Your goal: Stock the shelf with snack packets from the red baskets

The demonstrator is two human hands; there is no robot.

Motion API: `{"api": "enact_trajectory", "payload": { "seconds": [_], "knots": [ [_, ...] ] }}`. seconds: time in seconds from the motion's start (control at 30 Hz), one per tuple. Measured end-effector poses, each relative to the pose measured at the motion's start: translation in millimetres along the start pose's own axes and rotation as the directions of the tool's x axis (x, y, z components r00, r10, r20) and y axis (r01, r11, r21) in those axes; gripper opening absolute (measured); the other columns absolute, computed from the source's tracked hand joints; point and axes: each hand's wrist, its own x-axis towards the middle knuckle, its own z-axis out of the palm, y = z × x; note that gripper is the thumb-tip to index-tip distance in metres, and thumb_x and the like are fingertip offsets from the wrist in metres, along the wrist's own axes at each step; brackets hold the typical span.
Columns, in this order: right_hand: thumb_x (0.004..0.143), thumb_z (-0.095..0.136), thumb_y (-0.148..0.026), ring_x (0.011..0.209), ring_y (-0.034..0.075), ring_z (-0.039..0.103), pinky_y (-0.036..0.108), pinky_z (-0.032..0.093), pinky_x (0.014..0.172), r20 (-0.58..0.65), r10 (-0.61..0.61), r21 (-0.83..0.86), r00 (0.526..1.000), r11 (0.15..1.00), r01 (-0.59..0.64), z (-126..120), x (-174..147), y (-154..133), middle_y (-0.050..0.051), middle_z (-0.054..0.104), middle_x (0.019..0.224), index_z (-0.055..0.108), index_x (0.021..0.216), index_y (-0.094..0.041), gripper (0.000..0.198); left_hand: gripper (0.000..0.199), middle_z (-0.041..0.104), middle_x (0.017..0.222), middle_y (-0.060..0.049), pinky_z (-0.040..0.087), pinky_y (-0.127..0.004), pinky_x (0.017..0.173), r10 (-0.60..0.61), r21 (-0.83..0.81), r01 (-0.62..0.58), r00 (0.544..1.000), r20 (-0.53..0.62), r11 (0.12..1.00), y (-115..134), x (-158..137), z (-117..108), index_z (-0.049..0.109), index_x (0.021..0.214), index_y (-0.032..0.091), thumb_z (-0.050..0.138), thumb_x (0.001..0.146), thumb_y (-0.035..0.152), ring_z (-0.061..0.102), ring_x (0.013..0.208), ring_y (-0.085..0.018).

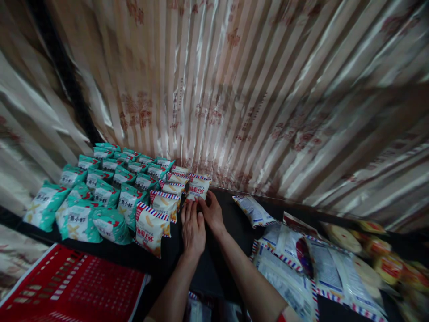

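A small white snack bag (pixel 198 185) with red-and-blue striped edges stands at the back end of a row of similar bags. My left hand (pixel 193 230) is closed at the bag's lower front, fingers together and fingertips against it. On the right lower side, my right hand (pixel 213 213) grips the same bag between thumb and fingers. Directly left of my hands are the other striped bags (pixel 150 228), upright one behind another. Beyond them, several teal snack bags (pixel 78 219) stand in rows. The fingertips behind the held bag are hidden.
A red plastic basket (pixel 77 286) sits at the front left. To the right, a striped bag (pixel 254 211) lies by larger striped packages (pixel 284 273) and blurred yellow packs (pixel 389 268). Wrinkled printed plastic sheeting (pixel 214 89) hangs behind the dark shelf surface (pixel 217 273).
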Motion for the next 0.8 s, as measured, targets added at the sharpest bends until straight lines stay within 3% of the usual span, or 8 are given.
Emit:
{"api": "enact_trajectory", "payload": {
  "seconds": [0.6,0.8],
  "knots": [
    [0.082,0.050,-0.034,0.093,0.023,0.062,0.038,0.047,0.085,0.012,0.020,-0.212,1.000,0.977,-0.017,0,4,5,0.010,0.067,0.103,0.057,0.118,-0.017,0.040,0.041,0.052,0.135,-0.013,0.032,-0.048,0.110,-0.016,0.085,0.017,1.000,-0.014,0.996,-8,4,8,0.059,0.121,0.012,0.035,0.091,0.025,0.037,0.132,-0.027],
    [0.082,0.050,-0.032,0.103,0.026,0.059,0.039,0.048,0.088,-0.018,-0.018,-0.245,1.000,0.969,0.013,-18,-3,-1,0.016,0.063,0.113,0.052,0.125,-0.011,0.048,0.040,0.049,0.137,-0.015,0.032,-0.050,0.109,0.024,0.092,-0.020,0.998,-0.050,0.996,-9,2,14,0.060,0.118,0.009,0.036,0.090,0.025,0.038,0.131,-0.030]
  ]
}}
